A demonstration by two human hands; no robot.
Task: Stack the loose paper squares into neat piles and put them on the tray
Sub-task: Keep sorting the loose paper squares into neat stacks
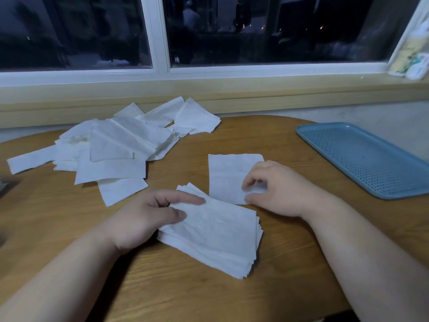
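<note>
Loosely curled, fingers (pixel 246 184) pinch sheet (pixel 228 173) — hold stack (pixel 216 235)

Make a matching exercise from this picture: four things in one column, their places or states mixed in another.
Things
1 tray
2 neat stack
3 single sheet
4 loose heap

Places or states
A held by the left hand
B far left on the table
C pinched by the right hand
D at the right, no paper on it

Pairs: 1-D, 2-A, 3-C, 4-B
</note>
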